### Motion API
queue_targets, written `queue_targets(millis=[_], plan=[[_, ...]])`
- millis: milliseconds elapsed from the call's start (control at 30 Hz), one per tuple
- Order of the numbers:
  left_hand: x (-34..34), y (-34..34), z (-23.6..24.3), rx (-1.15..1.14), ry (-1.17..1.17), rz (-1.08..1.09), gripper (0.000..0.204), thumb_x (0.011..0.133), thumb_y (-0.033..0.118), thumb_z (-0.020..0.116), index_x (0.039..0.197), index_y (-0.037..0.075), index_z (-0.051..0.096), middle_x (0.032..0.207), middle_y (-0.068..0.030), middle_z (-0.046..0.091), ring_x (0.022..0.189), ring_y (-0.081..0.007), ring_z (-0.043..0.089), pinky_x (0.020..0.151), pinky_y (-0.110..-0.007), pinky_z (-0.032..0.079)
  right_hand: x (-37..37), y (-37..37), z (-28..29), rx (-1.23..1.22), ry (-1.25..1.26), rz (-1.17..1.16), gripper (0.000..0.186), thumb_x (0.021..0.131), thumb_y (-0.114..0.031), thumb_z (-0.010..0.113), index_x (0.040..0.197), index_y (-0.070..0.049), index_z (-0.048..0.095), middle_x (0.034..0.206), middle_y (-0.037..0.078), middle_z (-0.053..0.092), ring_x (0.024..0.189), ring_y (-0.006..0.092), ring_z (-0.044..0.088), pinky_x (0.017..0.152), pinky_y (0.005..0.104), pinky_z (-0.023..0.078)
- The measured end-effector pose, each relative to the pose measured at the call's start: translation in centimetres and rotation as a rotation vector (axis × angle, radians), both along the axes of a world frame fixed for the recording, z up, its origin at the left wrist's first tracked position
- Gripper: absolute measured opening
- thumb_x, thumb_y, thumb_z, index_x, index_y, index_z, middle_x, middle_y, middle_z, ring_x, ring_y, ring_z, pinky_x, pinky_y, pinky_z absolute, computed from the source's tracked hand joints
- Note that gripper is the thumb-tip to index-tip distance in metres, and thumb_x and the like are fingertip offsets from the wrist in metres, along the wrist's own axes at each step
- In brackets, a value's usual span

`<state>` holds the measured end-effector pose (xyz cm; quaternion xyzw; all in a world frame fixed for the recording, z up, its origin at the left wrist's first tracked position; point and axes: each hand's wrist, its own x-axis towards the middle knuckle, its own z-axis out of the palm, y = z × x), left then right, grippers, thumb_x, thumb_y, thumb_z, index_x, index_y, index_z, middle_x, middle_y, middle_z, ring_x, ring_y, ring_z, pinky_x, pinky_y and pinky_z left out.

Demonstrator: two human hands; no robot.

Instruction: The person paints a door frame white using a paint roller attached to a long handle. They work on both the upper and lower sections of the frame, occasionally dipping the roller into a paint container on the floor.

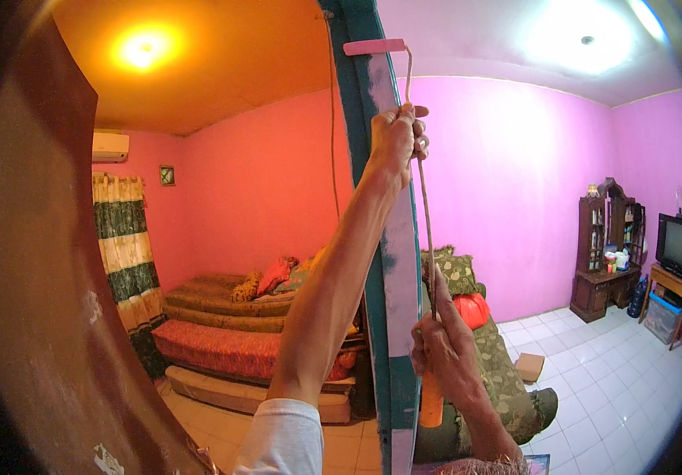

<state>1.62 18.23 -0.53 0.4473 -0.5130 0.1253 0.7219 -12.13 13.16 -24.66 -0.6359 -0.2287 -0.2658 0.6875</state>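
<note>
Head view. The left hand [395, 136] was raised high and clenched around the thin metal rod [426, 229] of a paint roller, beside the upper part of a teal door frame post [392, 317]. The right hand [445, 348] was lower, wrapped around the same rod just above the orange handle [431, 405], which protruded below the fist. The pink roller sleeve [374, 47] sat at the top of the rod, lying crosswise against the post near the ceiling. The post showed patches of pale pink paint over teal.

Left of the post: a room with pink walls, stacked mattresses [222, 332] with cushions, a striped curtain [127, 261], a wall air conditioner [110, 146]. A brown door leaf [40, 301] filled the left edge. Right of the post: a green patterned sofa [499, 372], a dark wooden cabinet [606, 253], a television [678, 245] on a stand, white floor tiles [610, 380].
</note>
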Motion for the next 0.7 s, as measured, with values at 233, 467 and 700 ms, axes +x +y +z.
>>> queue_targets(millis=[233,467,700], plan=[[0.3,0.0,3.8,-0.031,-0.004,-0.03,0.031,0.104,0.021,0.046,0.103,-0.007,0.058,0.065,0.0023,0.044,0.052,-0.0068,0.042,0.045,-0.023,0.036,1.3,0.3,2.9,-0.098,-0.172,-0.14,0.061,0.099,-0.009,0.038,0.157,-0.009,0.018,0.068,-0.002,0.045,0.055,0.0077,0.042,0.049,0.0258,0.041],[1.2,-0.7,7.8,-0.05,-0.04,0.033,0.03,0.104,0.02,0.045,0.103,-0.008,0.059,0.065,0.002,0.044,0.051,-0.007,0.042,0.045,-0.023,0.035,1.9,0.0,6.4,-0.119,-0.16,-0.191,0.062,0.098,-0.011,0.038,0.157,-0.013,0.021,0.067,0.002,0.049,0.053,0.0088,0.046,0.049,0.0285,0.045],[1.6,-1.2,8.5,-0.062,-0.06,0.063,0.033,0.105,0.021,0.044,0.105,-0.008,0.06,0.066,0.0012,0.045,0.051,-0.0068,0.043,0.044,-0.022,0.035,2.7,-0.3,7.3,-0.128,-0.134,-0.225,0.062,0.096,-0.01,0.037,0.156,-0.014,0.022,0.066,0.003,0.05,0.054,0.0103,0.048,0.05,0.0304,0.047]])
